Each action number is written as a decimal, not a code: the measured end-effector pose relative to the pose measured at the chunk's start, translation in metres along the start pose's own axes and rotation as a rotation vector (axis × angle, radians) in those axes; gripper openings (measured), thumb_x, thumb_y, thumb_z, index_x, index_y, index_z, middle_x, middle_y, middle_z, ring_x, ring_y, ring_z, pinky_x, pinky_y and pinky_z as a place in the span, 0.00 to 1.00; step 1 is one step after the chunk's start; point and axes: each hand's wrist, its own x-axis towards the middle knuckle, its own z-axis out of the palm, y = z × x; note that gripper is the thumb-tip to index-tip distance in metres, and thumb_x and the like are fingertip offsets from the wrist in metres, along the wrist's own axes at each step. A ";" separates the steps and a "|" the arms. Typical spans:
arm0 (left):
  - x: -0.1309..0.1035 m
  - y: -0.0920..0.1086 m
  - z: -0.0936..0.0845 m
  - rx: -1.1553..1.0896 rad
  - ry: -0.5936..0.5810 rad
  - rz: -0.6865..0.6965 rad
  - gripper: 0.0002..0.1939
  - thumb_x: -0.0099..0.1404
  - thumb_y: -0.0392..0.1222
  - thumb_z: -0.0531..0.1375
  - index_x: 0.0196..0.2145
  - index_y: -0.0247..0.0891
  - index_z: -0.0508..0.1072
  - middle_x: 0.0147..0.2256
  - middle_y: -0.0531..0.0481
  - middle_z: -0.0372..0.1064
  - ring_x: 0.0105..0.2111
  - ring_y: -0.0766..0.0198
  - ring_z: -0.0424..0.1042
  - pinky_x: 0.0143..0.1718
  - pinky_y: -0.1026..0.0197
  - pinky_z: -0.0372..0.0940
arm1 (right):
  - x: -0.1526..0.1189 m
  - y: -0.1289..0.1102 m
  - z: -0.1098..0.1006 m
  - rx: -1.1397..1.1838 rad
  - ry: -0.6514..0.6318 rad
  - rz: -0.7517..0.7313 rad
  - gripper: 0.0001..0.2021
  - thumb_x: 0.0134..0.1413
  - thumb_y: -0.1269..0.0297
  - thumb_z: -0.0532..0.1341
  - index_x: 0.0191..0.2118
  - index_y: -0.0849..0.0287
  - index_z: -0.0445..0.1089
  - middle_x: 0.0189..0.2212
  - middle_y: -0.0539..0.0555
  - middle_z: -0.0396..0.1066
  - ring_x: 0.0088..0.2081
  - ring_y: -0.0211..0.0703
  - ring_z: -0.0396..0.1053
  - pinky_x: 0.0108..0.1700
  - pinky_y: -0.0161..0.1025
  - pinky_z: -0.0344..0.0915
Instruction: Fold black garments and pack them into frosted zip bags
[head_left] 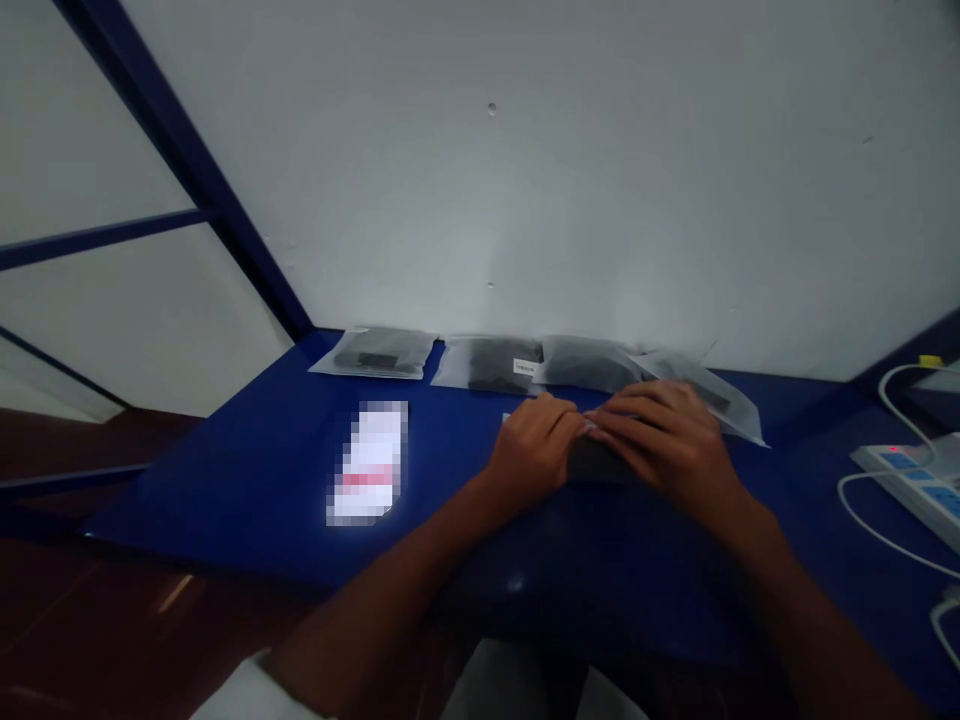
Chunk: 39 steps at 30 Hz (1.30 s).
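Note:
My left hand (pixel 538 440) and my right hand (pixel 667 440) meet at the right of the blue table's middle, fingertips together on the edge of a dark item in a translucent bag (pixel 600 462). The fingers of both hands are bent and pinched on it, and they cover most of its upper edge. Just behind my hands, against the wall, lie frosted bags with dark contents: one at the left (pixel 382 354), one with a white label (pixel 487 364), one beside it (pixel 589 362) and one at the right (pixel 712 392), partly behind my right hand.
A lit, blurred-out phone-like screen (pixel 371 465) lies on the blue table (pixel 247 470) left of my hands. At the right edge is a white power strip (pixel 919 490) with white cables (pixel 877 530). A pale wall (pixel 487 200) rises behind the table.

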 end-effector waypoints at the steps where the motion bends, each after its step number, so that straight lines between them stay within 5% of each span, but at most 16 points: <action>1: 0.000 0.001 0.000 0.017 -0.003 0.015 0.09 0.71 0.33 0.51 0.33 0.35 0.69 0.33 0.46 0.71 0.32 0.62 0.65 0.34 0.59 0.61 | 0.000 -0.002 0.001 0.015 -0.001 0.004 0.06 0.57 0.69 0.64 0.40 0.53 0.76 0.35 0.53 0.78 0.39 0.47 0.73 0.42 0.48 0.66; 8: -0.003 0.002 0.001 0.059 0.002 0.033 0.10 0.69 0.31 0.50 0.32 0.35 0.67 0.31 0.47 0.70 0.30 0.62 0.64 0.32 0.58 0.59 | 0.001 0.002 -0.006 0.186 -0.022 0.121 0.04 0.58 0.65 0.63 0.34 0.53 0.76 0.29 0.51 0.77 0.34 0.44 0.73 0.39 0.47 0.66; 19: -0.001 -0.031 -0.013 -0.035 0.054 -0.031 0.07 0.70 0.33 0.51 0.34 0.37 0.66 0.33 0.46 0.70 0.33 0.62 0.67 0.34 0.59 0.63 | -0.018 0.035 -0.017 0.297 0.010 0.314 0.03 0.56 0.63 0.65 0.36 0.51 0.76 0.31 0.52 0.77 0.35 0.45 0.74 0.38 0.46 0.72; 25: -0.001 -0.024 -0.016 0.010 0.128 0.004 0.05 0.68 0.31 0.53 0.35 0.37 0.66 0.33 0.47 0.72 0.33 0.62 0.68 0.34 0.59 0.63 | -0.024 0.034 -0.001 0.448 -0.164 0.429 0.36 0.45 0.55 0.72 0.61 0.50 0.63 0.51 0.57 0.74 0.49 0.55 0.74 0.49 0.54 0.73; 28: 0.001 -0.027 -0.026 -0.051 0.020 0.035 0.03 0.68 0.36 0.56 0.39 0.36 0.67 0.38 0.44 0.73 0.38 0.60 0.71 0.38 0.57 0.66 | -0.031 0.033 0.012 0.438 -0.140 0.356 0.22 0.53 0.62 0.66 0.55 0.51 0.70 0.47 0.56 0.77 0.47 0.54 0.76 0.47 0.50 0.75; 31: 0.003 -0.034 -0.035 -0.101 -0.271 0.057 0.22 0.61 0.44 0.64 0.51 0.36 0.65 0.49 0.40 0.71 0.48 0.54 0.71 0.46 0.52 0.69 | -0.035 0.029 0.023 0.388 -0.041 0.232 0.17 0.57 0.70 0.61 0.51 0.51 0.73 0.46 0.55 0.77 0.45 0.51 0.77 0.45 0.46 0.76; 34: 0.001 -0.043 -0.036 -0.031 -0.471 0.042 0.32 0.55 0.35 0.66 0.57 0.38 0.62 0.54 0.41 0.68 0.52 0.52 0.69 0.48 0.50 0.69 | -0.034 0.022 0.030 0.329 0.010 0.116 0.19 0.58 0.73 0.59 0.54 0.53 0.71 0.49 0.56 0.75 0.48 0.50 0.75 0.49 0.47 0.74; 36: -0.002 -0.050 -0.035 0.027 -0.474 0.040 0.32 0.53 0.29 0.64 0.56 0.39 0.63 0.53 0.42 0.69 0.51 0.52 0.69 0.47 0.50 0.69 | -0.032 0.018 0.034 0.289 0.036 0.108 0.20 0.58 0.74 0.59 0.56 0.54 0.69 0.49 0.57 0.75 0.49 0.48 0.74 0.50 0.48 0.73; 39: -0.003 -0.066 -0.039 0.144 -0.332 0.033 0.33 0.52 0.25 0.61 0.55 0.40 0.65 0.53 0.43 0.70 0.52 0.50 0.68 0.50 0.45 0.66 | -0.030 0.018 0.036 0.192 0.102 0.193 0.21 0.58 0.71 0.62 0.57 0.54 0.67 0.48 0.58 0.76 0.48 0.49 0.75 0.51 0.50 0.73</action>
